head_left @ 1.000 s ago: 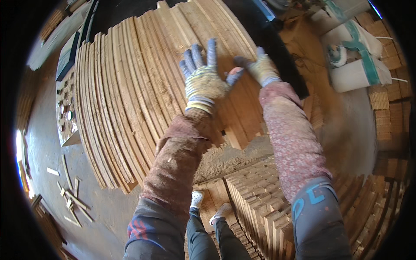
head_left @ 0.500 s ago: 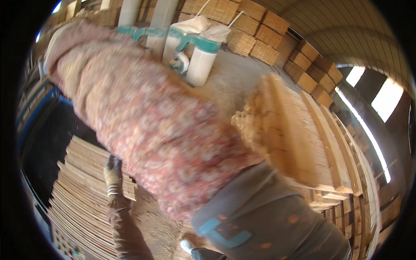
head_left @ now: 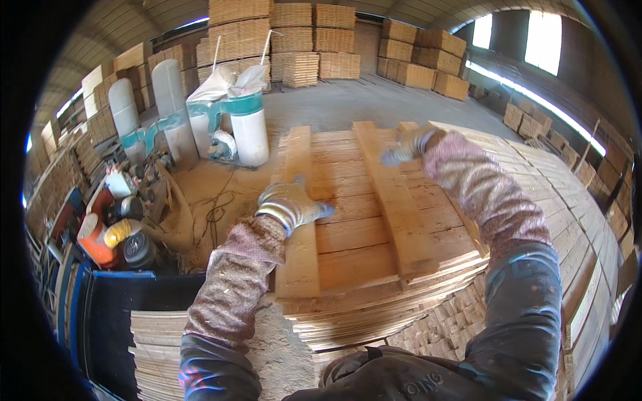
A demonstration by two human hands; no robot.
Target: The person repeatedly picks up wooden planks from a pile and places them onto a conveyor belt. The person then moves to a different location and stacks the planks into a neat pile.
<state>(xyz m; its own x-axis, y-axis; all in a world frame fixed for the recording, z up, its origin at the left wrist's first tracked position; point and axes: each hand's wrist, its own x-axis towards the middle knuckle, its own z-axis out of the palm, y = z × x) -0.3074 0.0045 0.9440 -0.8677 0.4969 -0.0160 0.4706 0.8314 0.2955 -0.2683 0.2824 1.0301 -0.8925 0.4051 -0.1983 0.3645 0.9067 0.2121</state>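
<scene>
Behind the white-and-teal dust collector stand tall timber stacks; left of it, nearer, sits an orange container; far right of it, bright windows.

i am wearing dusty, striped knit gloves with blue-grey fingers; mottled pink sleeve covers are bunching in wrinkles over my dark grey-blue top, which is showing pale lettering in front and pinkish marks on its left sleeve.
</scene>
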